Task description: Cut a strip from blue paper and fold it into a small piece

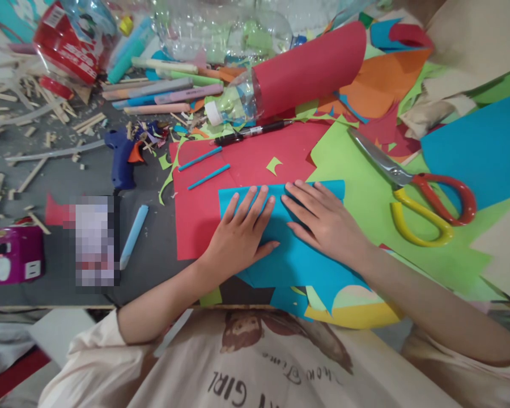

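Both palms lie on a sheet of blue paper (280,272), whose far edge looks folded or rolled over. My left hand (242,226) rests flat on its left part, fingers stretched toward that edge. On the right part lies my right hand (323,221), flat too, with its fingertips at the same edge. Beneath the blue sheet are red paper (195,226) on the left and light green paper (335,153) on the right. Two thin blue paper rolls (208,177) and a small green scrap (274,165) sit on the red paper, just beyond my hands.
Scissors (402,175) with red and yellow handles lie open at right. Behind are a black pen (255,131), a bottle wrapped in red paper (310,68) and several markers (165,93). At left are a glue gun (123,158), a blue marker (134,238) and a blurred-out phone (96,243).
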A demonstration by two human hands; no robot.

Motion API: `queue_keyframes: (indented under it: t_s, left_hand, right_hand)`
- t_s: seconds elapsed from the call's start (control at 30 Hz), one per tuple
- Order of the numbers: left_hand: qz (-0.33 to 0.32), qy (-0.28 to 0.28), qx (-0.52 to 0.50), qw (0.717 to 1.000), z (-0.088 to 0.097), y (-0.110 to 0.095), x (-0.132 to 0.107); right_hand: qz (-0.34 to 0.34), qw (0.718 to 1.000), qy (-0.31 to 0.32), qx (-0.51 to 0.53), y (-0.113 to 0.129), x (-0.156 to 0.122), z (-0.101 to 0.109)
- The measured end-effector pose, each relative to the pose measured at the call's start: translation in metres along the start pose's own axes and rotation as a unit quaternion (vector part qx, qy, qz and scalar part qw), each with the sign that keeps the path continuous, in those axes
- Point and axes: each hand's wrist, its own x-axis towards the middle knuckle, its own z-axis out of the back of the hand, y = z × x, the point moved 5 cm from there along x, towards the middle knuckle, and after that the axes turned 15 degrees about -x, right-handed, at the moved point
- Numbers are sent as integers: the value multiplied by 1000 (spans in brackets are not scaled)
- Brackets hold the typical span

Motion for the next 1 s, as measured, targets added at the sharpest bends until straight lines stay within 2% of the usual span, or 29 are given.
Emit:
queue_keyframes:
  t_s: [0.2,0.4,1.0]
  left_hand:
    - [4,1,-5,1000,-1,0,0]
    - [0,-4,8,1000,-1,1,1]
    - [4,10,-19,1000,1,2,4]
  right_hand:
    - [-4,1000,20,16,-1,-2,-5]
    - [1,1000,8,5,0,-1,-3]
    - [-2,998,53,23,1,-3,-10]
